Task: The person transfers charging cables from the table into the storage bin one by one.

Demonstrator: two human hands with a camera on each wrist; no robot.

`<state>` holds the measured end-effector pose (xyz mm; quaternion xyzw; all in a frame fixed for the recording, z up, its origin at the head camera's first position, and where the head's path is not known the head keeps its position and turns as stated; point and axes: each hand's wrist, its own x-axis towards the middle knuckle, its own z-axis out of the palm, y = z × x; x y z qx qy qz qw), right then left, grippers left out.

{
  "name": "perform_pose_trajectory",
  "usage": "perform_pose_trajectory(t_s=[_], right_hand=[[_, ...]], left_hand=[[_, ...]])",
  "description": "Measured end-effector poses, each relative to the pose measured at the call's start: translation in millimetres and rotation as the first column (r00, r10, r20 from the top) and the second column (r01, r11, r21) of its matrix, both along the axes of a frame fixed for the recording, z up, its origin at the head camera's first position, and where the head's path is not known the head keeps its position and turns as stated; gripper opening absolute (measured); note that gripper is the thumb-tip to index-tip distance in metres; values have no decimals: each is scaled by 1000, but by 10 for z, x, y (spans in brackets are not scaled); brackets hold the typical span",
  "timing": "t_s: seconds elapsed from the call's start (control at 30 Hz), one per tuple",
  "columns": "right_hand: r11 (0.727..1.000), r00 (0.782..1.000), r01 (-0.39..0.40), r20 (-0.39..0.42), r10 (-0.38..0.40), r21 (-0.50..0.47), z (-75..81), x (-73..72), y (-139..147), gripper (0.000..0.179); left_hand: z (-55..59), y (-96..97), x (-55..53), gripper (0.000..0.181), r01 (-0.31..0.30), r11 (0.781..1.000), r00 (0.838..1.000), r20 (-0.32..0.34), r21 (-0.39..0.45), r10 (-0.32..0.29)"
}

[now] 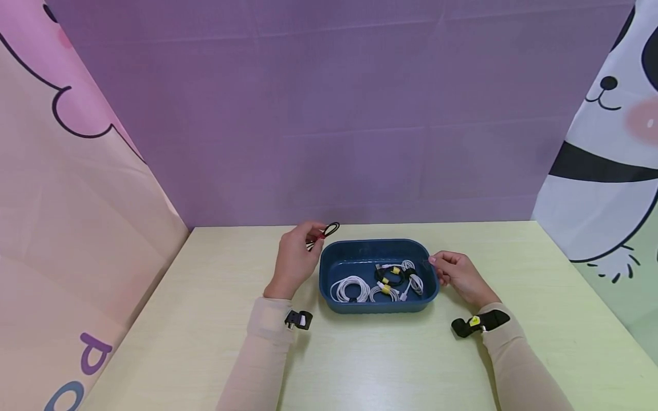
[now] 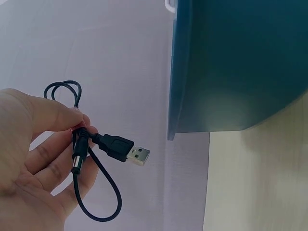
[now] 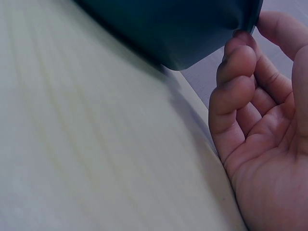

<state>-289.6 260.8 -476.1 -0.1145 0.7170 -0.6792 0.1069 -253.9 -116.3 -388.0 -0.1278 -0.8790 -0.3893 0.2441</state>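
My left hand (image 1: pixel 299 257) pinches a black USB cable (image 2: pixel 109 190) between thumb and fingers, just left of the blue bin (image 1: pixel 329 268). The cable is looped and bound in the middle with something red. Its USB plug (image 2: pixel 126 149) and a round barrel plug (image 2: pixel 78 156) hang out below the thumb. At the bin's right end, my right hand (image 1: pixel 460 277) grips the rim between thumb and index finger, the other fingers curled. Inside the bin lie coiled white cables (image 1: pixel 354 281) and a black cable (image 1: pixel 382 277) with yellow ties.
The bin stands on a pale wooden table (image 1: pixel 380 359) near its back edge. Behind it hangs a purple cloth (image 1: pixel 334 114). Printed cloths with cartoon figures flank the table on the left and right.
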Motion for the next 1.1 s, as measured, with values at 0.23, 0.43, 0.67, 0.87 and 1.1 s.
perform_pose_trajectory(t_s=[0.23,0.43,0.67,0.87,1.1], right_hand=[[1000,1000,-3,8,4,-8,18,18,0,18],[1000,1000,3,7,-3,6,23,20,-1,18],[1000,1000,8,14,-8,13,33,21,-5,19],[1000,1000,6,11,-6,14,30,19,-1,18],[1000,1000,9,12,-9,12,19,17,-2,19]], left_hand=[[26,28,21,27,21,1000,999,28,4,-21],[31,80,45,29,29,1000,999,41,-4,-29],[0,128,42,29,40,999,998,47,-31,-39],[-18,162,39,28,72,997,997,39,-32,-71],[-35,198,57,26,66,994,998,19,-82,-65]])
